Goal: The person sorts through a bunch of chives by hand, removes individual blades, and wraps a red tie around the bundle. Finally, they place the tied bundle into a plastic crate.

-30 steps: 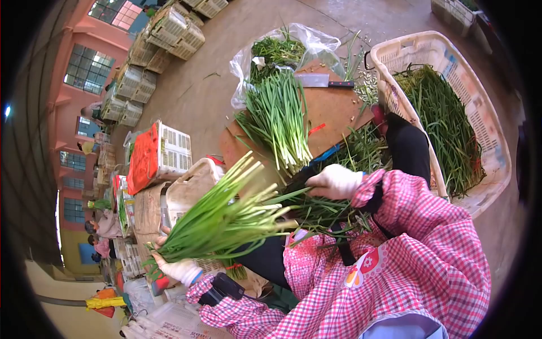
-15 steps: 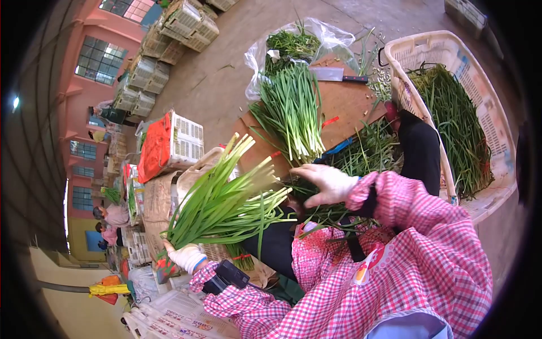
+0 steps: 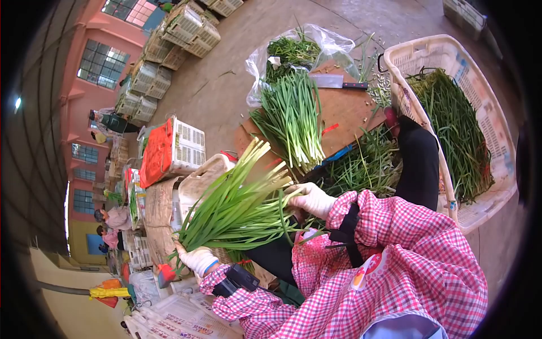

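Leafy bunch: held up near the brown board, leaf end clamped in the left hand.
Right hand: spread earlier, now curled at the pale stalk ends; grip unclear.
Knife: unmoved.

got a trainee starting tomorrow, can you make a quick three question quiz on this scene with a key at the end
1. By which end does the left hand hold the bunch?
a) the pale end
b) the leafy end
c) neither, it is free

2. True or false: the knife lies on the board.

3. Fill in: the crate beside the right leg has ____ in it.

Key: 1. b; 2. true; 3. greens
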### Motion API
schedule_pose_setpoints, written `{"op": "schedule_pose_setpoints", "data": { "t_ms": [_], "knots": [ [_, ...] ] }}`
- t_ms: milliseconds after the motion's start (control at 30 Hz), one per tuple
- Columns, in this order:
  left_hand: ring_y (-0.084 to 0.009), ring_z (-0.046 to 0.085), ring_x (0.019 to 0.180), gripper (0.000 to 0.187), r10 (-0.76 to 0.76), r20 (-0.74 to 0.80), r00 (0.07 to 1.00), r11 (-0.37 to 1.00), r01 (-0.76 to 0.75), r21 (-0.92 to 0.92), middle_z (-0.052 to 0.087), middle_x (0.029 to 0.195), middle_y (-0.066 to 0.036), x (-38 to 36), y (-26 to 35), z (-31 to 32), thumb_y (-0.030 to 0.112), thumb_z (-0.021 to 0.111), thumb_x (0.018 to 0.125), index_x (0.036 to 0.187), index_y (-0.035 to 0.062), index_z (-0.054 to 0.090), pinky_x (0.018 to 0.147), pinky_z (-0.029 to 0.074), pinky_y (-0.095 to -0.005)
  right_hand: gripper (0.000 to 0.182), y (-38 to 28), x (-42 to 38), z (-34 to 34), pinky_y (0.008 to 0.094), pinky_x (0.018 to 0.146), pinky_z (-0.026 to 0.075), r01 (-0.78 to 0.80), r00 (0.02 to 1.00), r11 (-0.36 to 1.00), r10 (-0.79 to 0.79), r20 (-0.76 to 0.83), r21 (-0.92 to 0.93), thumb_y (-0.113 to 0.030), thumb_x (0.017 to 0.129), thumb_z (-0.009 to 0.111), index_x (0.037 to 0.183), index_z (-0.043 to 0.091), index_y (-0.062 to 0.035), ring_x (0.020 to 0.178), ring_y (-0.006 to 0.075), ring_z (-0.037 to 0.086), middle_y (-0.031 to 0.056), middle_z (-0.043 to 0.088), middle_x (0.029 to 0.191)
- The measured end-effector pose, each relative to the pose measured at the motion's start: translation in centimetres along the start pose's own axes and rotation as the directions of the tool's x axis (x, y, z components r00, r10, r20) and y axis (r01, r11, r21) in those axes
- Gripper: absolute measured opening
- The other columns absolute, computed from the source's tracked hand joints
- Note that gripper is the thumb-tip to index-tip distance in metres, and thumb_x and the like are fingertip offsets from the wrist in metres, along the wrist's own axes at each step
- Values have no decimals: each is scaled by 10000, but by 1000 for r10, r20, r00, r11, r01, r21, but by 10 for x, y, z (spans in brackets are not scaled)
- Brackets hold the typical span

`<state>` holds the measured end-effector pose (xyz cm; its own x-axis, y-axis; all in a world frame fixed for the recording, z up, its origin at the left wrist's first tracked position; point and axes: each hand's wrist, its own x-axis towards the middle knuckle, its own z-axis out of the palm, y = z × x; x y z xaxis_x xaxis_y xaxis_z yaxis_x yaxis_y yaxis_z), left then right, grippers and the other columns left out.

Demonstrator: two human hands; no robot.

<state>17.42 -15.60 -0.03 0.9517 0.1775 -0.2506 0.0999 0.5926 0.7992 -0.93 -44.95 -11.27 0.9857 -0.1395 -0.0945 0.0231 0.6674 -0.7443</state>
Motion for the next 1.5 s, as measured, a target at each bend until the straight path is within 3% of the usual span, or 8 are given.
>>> {"op": "schedule_pose_setpoints", "data": {
  "t_ms": [167, 767, 967, 1067, 1133, 1233, 1367, 1500],
  "knots": [
    [-291, 455, 1187, 537, 73, -104, 992, 994, -64, 90, 500, 1322, -116, -19, -21, 27, 473, 465, 886, 1252, 86, 538, 1058, 280, -417, 375, 3, -15, -11, 422, 811, 518, 3, 999, 845, 18, -33, 535, -148, 818, 673, 1131, 525, -6, 890, 270, 636, 109, 629, 1027],
    [-228, 572, 1017, 264, -247, 72, 966, 945, 257, -200, 650, 1068, -60, -14, -102, 44, 296, 628, 833, 1017, 108, 649, 941, 413, -420, 222, -72, -86, -97, 401, 808, 551, 601, 799, 581, -415, -435, 549, -247, 907, 553, 1030, 536, -63, 894, 222, 629, 60, 629, 921],
    [-266, 533, 1097, 417, -107, -75, 991, 985, 95, -145, 594, 1196, -110, 6, -83, 24, 374, 574, 847, 1134, 73, 597, 990, 371, -426, 222, -129, -144, -109, 327, 639, 499, 673, 691, 724, -542, -479, 153, -276, 895, 582, 950, 531, -67, 736, 172, 572, 13, 544, 753],
    [-267, 533, 1100, 406, -92, -113, 989, 985, 74, -156, 593, 1198, -115, 16, -72, 21, 361, 525, 876, 1137, 57, 592, 987, 375, -414, 139, -120, -154, -96, 341, 635, 508, 105, 909, 897, -262, -324, -430, -192, 840, 628, 878, 630, -58, 654, 205, 625, 74, 622, 706],
    [-258, 536, 1101, 407, -99, -89, 991, 981, 82, -173, 592, 1204, -112, 26, -67, 15, 363, 507, 886, 1142, 57, 590, 991, 372, -393, 282, -113, -152, -98, 353, 644, 518, 115, 990, -27, 84, 112, -993, -231, 743, 684, 957, 635, -55, 689, 256, 645, 110, 645, 744],
    [-252, 541, 1097, 400, -44, -109, 993, 995, 33, -97, 592, 1205, -107, 10, -59, 20, 363, 499, 889, 1136, 63, 596, 991, 372, -383, 673, -104, -139, -70, 401, 720, 515, 155, 984, -353, 134, 114, -923, -435, 667, 716, 1206, 518, -85, 784, 312, 648, 141, 660, 811],
    [-252, 548, 1084, 384, -28, -170, 985, 999, 21, -43, 595, 1198, -112, 17, -52, 8, 365, 510, 886, 1113, 73, 612, 983, 380, -377, 569, -73, -104, -27, 355, 753, 511, 29, 999, 744, -30, 10, -668, -330, 794, 674, 1247, 502, -33, 801, 222, 649, 99, 669, 937],
    [-267, 550, 1072, 396, -39, -47, 998, 997, 36, -64, 598, 1193, -113, 15, -49, 3, 381, 544, 867, 1115, 79, 613, 962, 396, -403, 370, -54, -61, 21, 271, 579, 488, -159, 982, 987, 155, -108, -31, -283, 879, 601, 1122, 570, -5, 641, 135, 597, 85, 638, 799]
  ]
}}
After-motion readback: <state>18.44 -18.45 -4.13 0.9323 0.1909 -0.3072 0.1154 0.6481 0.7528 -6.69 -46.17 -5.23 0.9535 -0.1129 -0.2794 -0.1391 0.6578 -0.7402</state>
